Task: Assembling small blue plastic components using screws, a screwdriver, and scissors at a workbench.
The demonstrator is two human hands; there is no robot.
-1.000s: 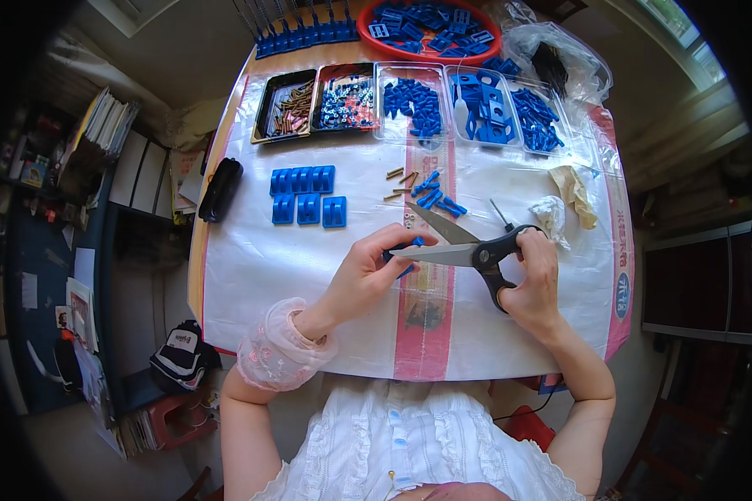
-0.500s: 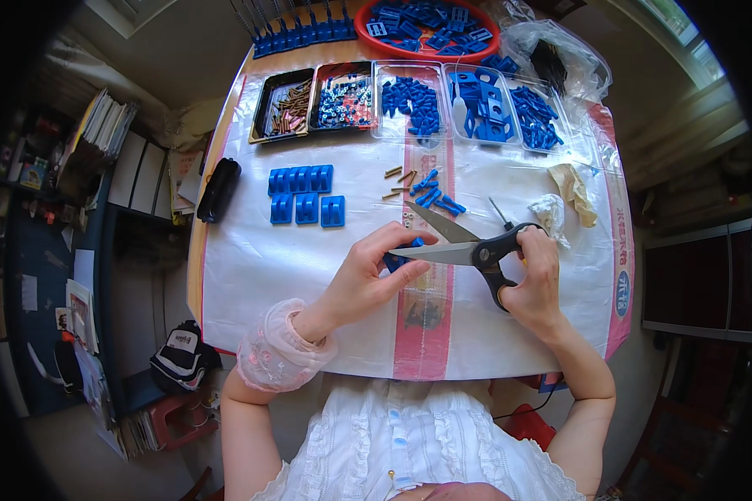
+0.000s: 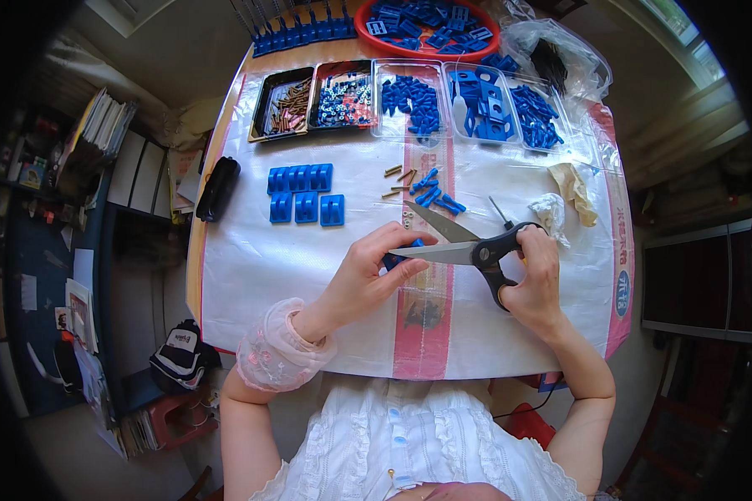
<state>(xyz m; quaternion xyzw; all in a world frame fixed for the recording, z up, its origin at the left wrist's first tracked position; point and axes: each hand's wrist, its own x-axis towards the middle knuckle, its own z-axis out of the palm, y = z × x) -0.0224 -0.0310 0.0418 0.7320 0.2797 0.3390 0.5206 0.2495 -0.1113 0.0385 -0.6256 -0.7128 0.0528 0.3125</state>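
Note:
My left hand pinches a small blue plastic part between thumb and fingers, over the covered table. Black-handled scissors are in my right hand, its fingers through the handles. Their blades stand apart. The lower blade reaches to the blue part, partly behind my left fingertips, while the upper blade points past it. Beyond the blades lie several brass screws and blue plastic pegs. To the left, blue plastic blocks rest in two rows.
Along the back stand a black tray of screws, a tray of nuts, clear boxes of blue parts and a red basin. A screwdriver and crumpled tissue lie right. A black case sits at the left edge.
Almost nothing differs. Both hands, the scissors and the blue part keep practically the same places, and the blades are still apart.

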